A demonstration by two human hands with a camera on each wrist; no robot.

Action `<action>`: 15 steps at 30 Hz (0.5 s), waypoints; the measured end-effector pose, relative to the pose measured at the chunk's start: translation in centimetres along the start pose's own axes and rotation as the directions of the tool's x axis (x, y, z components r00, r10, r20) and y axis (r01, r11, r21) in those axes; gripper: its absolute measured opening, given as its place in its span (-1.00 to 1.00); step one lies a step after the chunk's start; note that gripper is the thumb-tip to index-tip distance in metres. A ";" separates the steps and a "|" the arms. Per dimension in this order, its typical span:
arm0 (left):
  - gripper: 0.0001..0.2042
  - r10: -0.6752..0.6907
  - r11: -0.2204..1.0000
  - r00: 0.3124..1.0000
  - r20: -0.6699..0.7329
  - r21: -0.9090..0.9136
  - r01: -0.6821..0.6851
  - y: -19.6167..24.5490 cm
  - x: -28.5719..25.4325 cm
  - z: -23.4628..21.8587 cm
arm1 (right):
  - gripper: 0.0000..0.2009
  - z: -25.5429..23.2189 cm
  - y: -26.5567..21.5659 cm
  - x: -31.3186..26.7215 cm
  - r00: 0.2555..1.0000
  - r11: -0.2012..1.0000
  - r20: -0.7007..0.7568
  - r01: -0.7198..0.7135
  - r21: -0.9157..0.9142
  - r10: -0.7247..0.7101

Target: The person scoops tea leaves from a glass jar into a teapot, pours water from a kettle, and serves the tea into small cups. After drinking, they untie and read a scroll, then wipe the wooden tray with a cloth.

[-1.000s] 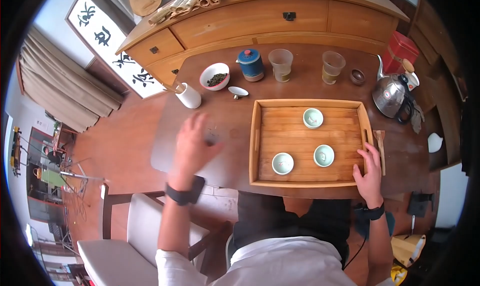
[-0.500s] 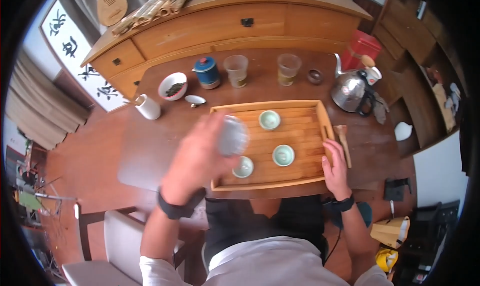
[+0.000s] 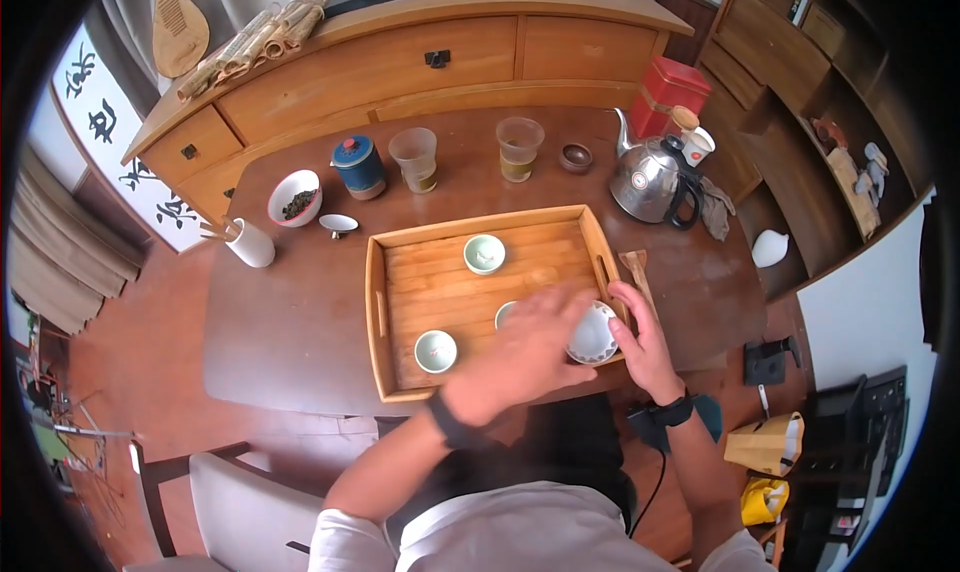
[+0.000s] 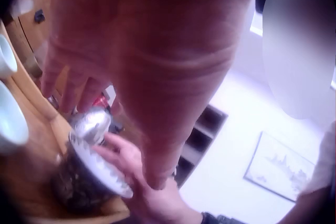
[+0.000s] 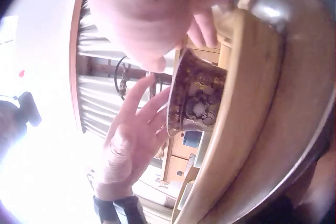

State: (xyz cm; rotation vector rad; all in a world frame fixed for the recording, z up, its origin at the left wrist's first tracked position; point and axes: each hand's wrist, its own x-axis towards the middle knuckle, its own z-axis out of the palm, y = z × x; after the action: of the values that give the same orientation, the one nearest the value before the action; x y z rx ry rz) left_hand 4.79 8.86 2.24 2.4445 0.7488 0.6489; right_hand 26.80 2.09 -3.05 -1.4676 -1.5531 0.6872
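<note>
A patterned bowl [image 3: 593,334], dark outside and white within, stands in the front right corner of the wooden tray [image 3: 480,222]. My left hand [image 3: 530,347] reaches across the tray, its straight fingers close by the bowl's rim. At the tray's right side is my right hand [image 3: 648,350], relaxed, with the thumb right at the rim of the bowl. From the right wrist view, the bowl [image 5: 198,98] sits upright between both hands. Pale green cups stand in the tray: one at the back [image 3: 484,256], one front left [image 3: 436,353], and one [image 3: 503,314] mostly hidden behind my left hand.
Along the table's back are a bowl of tea leaves [image 3: 295,198], a blue jar [image 3: 358,168], two clear cups, a small brown cup [image 3: 576,157] and a steel kettle [image 3: 650,184]. A wooden tool [image 3: 636,272] lies right of the tray. A white holder [image 3: 250,244] stands at left.
My left hand has swung right across the tray, and the patterned bowl has gone from the tray's left side to its front right corner. The right hand stays by the tray's right edge.
</note>
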 end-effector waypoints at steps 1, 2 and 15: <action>-0.26 -0.022 0.999 0.998 -0.054 -0.029 0.020 0.0 -1.2 -2.2 | -0.47 -0.6 -0.8 0.2 0.999 0.990 0.045 0.014 -0.138 -0.008; -0.34 -0.085 0.994 0.990 -0.110 -0.083 0.076 -0.3 -2.5 -4.4 | -0.45 -1.0 -1.7 0.5 0.998 0.979 0.060 0.037 -0.198 -0.026; -0.75 -0.708 0.699 0.493 -0.506 -0.604 0.383 -10.8 -22.3 -4.8 | -0.38 2.2 -8.0 12.4 0.785 0.848 0.610 0.395 -0.355 -0.110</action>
State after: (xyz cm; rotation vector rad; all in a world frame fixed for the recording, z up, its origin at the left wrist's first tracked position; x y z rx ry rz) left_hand -18.40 4.57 -6.80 1.3291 1.4562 1.3375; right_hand 21.77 13.30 5.40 -1.3940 -2.4896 0.6429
